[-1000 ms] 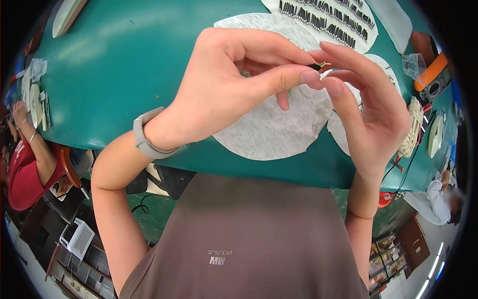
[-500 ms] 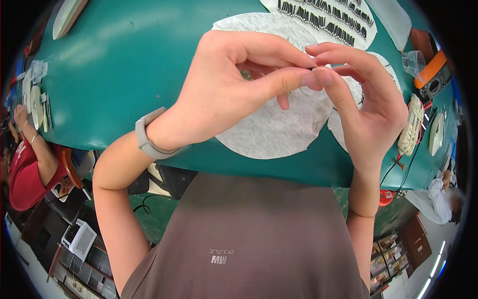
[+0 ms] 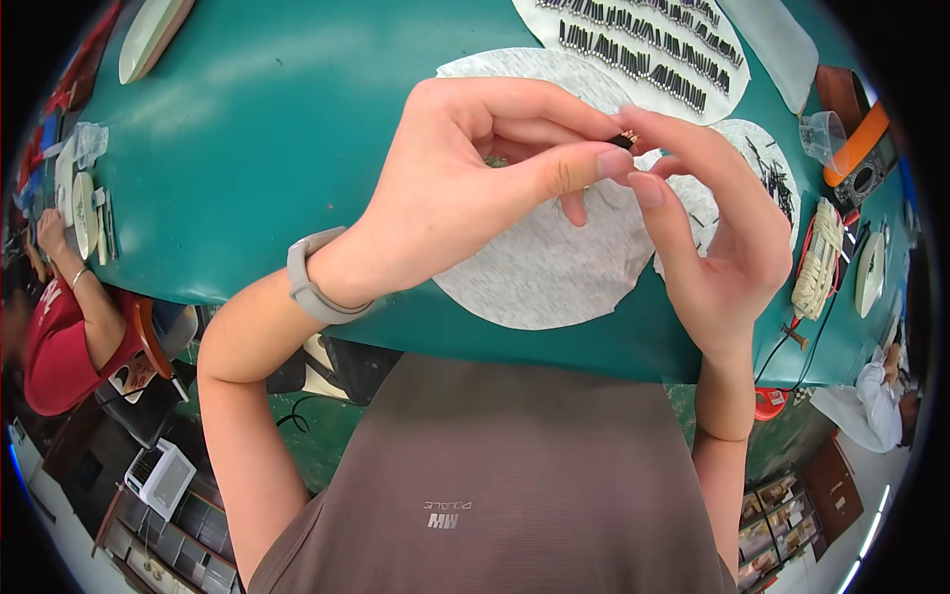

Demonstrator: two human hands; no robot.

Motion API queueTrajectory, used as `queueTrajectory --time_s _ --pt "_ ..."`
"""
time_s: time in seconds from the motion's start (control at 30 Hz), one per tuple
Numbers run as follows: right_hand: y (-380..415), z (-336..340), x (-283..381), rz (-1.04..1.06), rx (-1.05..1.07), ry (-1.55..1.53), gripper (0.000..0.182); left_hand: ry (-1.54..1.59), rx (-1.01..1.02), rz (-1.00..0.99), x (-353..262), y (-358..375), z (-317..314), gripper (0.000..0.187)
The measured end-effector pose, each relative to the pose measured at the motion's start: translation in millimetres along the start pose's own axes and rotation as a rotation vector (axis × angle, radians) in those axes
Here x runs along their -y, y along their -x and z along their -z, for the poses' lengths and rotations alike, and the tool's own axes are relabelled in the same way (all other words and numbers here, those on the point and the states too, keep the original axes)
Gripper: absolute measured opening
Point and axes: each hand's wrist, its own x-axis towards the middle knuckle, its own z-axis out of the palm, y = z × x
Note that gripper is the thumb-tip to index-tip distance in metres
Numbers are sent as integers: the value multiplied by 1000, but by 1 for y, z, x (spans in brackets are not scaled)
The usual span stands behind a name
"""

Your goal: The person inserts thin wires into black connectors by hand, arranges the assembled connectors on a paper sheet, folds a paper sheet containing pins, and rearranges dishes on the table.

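Observation:
Between the thumb and index finger of my left hand [image 3: 475, 183] is a small black part [image 3: 622, 141] with gold-coloured pins on its right side. My right hand [image 3: 717, 213] is just to the right, its index fingertip close to the pins and its thumb lower, apart from the index finger; nothing shows between them. Both hands are above a round pale cloth [image 3: 554, 267]. At the upper right, another pale disc [image 3: 737, 99] carries rows of black parts with silvery ends. A smaller disc [image 3: 732, 139] with loose dark pieces is partly hidden behind my right hand.
An orange-cased multimeter [image 3: 863, 170], a clear cup [image 3: 821, 137] and a cord bundle [image 3: 817, 262] are at the right. At the far left are a clear plastic container [image 3: 89, 144] and a person in a red shirt [image 3: 74, 346]. Another person [image 3: 876, 406] is at the far right.
My right thumb and index finger have parted and moved slightly away from my left fingertips. The black part with its pins now shows. The whole view has shifted slightly.

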Motion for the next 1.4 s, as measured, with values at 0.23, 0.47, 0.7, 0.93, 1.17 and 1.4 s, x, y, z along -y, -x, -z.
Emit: queueTrajectory --time_s 0.23,0.47,0.7,0.93,1.17,1.4 --pt "3 -1 2 -86 22 -69 32 -76 -31 -13 -1 -1 1 21" --pt "3 -2 2 -55 19 -35 32 -130 -57 -81 0 -1 0 17" --pt "2 -2 2 -73 29 -55 32 -184 -57 -129 1 -2 1 16" --pt "3 -1 1 -111 28 -116 29 -195 -68 -145 4 -2 2 14" --pt "1 -4 1 -30 -7 64 23 -237 -57 -61 -2 -1 -1 15" --pt "3 -7 -5 87 -33 154 26 -159 -38 4 -1 -1 -1 15"
